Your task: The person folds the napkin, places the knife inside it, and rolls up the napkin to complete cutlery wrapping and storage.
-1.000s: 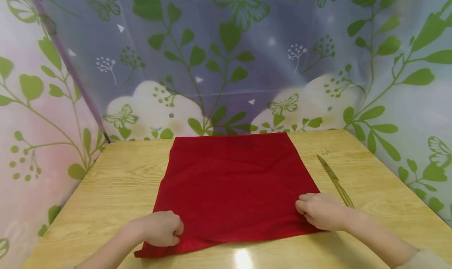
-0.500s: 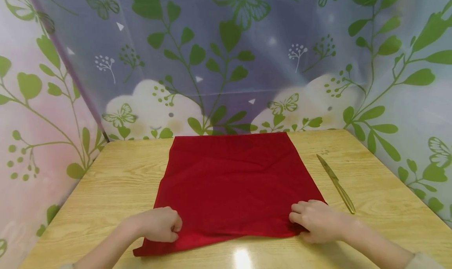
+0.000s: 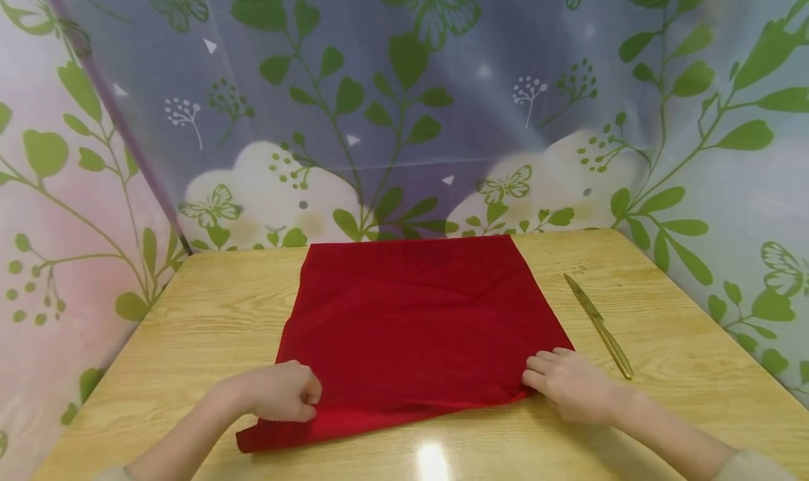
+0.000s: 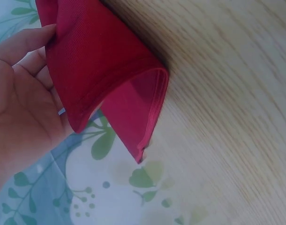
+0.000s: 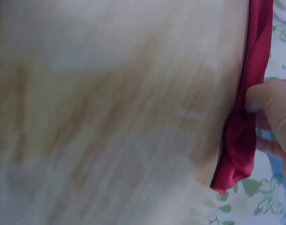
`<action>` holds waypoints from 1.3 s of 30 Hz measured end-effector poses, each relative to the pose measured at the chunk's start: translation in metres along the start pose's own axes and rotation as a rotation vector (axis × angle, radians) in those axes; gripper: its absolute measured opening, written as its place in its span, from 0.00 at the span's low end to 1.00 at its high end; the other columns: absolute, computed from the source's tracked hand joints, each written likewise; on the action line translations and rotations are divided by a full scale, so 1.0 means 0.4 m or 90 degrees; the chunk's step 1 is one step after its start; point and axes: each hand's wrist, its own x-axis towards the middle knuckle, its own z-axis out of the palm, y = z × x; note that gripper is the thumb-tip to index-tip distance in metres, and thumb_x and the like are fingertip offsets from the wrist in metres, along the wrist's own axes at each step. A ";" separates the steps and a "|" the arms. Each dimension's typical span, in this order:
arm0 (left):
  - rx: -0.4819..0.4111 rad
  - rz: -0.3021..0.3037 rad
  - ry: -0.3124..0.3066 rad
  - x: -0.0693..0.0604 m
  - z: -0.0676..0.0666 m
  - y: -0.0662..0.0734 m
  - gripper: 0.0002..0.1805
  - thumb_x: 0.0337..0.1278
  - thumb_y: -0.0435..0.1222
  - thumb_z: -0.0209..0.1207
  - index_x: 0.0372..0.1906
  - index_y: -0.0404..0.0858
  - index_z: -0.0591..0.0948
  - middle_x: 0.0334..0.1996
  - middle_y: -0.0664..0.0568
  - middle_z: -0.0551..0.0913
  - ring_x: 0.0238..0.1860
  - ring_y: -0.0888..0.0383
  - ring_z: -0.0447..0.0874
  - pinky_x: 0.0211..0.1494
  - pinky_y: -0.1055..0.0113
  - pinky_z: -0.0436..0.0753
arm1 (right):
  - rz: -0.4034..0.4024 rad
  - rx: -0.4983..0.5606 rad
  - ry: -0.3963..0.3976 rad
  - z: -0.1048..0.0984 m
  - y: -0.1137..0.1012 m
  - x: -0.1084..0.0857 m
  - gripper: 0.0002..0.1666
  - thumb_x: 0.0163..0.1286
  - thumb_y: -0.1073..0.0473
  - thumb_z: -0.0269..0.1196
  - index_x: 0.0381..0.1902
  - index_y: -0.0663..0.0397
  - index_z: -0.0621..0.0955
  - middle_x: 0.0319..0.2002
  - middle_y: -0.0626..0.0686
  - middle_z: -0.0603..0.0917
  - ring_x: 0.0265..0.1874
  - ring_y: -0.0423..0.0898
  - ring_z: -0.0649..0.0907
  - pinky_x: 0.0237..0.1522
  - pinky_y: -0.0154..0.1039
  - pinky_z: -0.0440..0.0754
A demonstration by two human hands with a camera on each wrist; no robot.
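A red cloth (image 3: 411,312) lies spread on the wooden table, its near edge folded over and slanting up toward the right. At its near left corner my left hand (image 3: 282,392) pinches the edge; the left wrist view shows the thumb on the cloth (image 4: 105,56) and a fold hanging past the fingers. My right hand (image 3: 571,386) grips the near right corner, and in the right wrist view the thumb and fingers hold a bunched, rolled edge (image 5: 241,140) of the cloth.
A gold-coloured knife (image 3: 599,326) lies on the table (image 3: 215,312) to the right of the cloth, its tip pointing away. A curtain (image 3: 404,116) printed with leaves and butterflies stands behind the table and along both sides.
My right hand first moved nearer and left, then slightly away again, with the near right edge of the cloth drawn up. My left hand has shifted slightly away, still pinching the cloth.
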 end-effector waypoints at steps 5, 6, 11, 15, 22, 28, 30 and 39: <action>0.013 -0.007 0.008 -0.001 0.003 0.002 0.20 0.48 0.30 0.58 0.12 0.46 0.61 0.09 0.63 0.55 0.14 0.68 0.52 0.21 0.74 0.58 | -0.032 0.048 0.091 0.003 0.017 -0.008 0.23 0.68 0.60 0.38 0.29 0.49 0.81 0.28 0.42 0.77 0.28 0.40 0.75 0.28 0.32 0.71; 0.016 -0.008 0.008 -0.001 0.004 0.003 0.20 0.48 0.30 0.58 0.12 0.46 0.61 0.09 0.63 0.55 0.14 0.67 0.51 0.21 0.74 0.58 | -0.036 0.066 0.105 0.002 0.019 -0.008 0.26 0.70 0.58 0.36 0.29 0.50 0.82 0.29 0.43 0.78 0.28 0.40 0.76 0.28 0.32 0.72; 0.023 -0.009 0.006 0.000 0.007 0.007 0.20 0.46 0.30 0.58 0.12 0.46 0.61 0.09 0.63 0.55 0.14 0.67 0.52 0.20 0.74 0.58 | -0.013 0.176 0.118 -0.035 0.016 -0.004 0.16 0.68 0.62 0.47 0.29 0.50 0.82 0.30 0.42 0.80 0.29 0.37 0.78 0.32 0.28 0.74; 0.024 -0.003 -0.029 -0.003 0.011 0.015 0.20 0.40 0.26 0.57 0.12 0.46 0.59 0.10 0.62 0.51 0.15 0.67 0.50 0.20 0.73 0.54 | 0.031 0.259 0.043 -0.078 0.011 -0.004 0.13 0.51 0.71 0.59 0.27 0.46 0.81 0.28 0.37 0.79 0.27 0.32 0.77 0.30 0.24 0.73; 0.012 0.064 -0.076 -0.007 0.022 0.038 0.20 0.37 0.26 0.56 0.13 0.45 0.57 0.12 0.62 0.48 0.16 0.66 0.45 0.21 0.72 0.50 | 0.103 0.356 -0.119 -0.115 0.016 -0.016 0.17 0.45 0.73 0.58 0.21 0.41 0.77 0.21 0.30 0.70 0.19 0.26 0.65 0.20 0.22 0.62; 0.019 0.071 -0.064 -0.002 0.026 0.043 0.13 0.48 0.35 0.61 0.15 0.47 0.72 0.13 0.69 0.64 0.18 0.73 0.61 0.24 0.75 0.65 | 0.134 0.349 -0.150 -0.099 0.025 -0.015 0.14 0.50 0.72 0.59 0.26 0.45 0.82 0.25 0.34 0.77 0.23 0.29 0.73 0.24 0.28 0.72; 0.057 0.053 -0.019 0.003 0.029 0.038 0.08 0.52 0.41 0.61 0.21 0.48 0.78 0.18 0.70 0.72 0.22 0.72 0.68 0.28 0.73 0.70 | 0.139 0.317 -0.117 -0.091 0.026 -0.010 0.13 0.52 0.72 0.60 0.28 0.47 0.83 0.29 0.37 0.80 0.27 0.31 0.77 0.27 0.31 0.75; 0.346 -0.065 0.165 0.060 0.038 -0.009 0.23 0.48 0.45 0.63 0.49 0.38 0.78 0.43 0.43 0.78 0.47 0.45 0.75 0.46 0.48 0.70 | 0.066 0.181 0.082 -0.071 0.023 0.012 0.15 0.45 0.70 0.63 0.27 0.44 0.81 0.29 0.38 0.75 0.27 0.33 0.75 0.26 0.25 0.72</action>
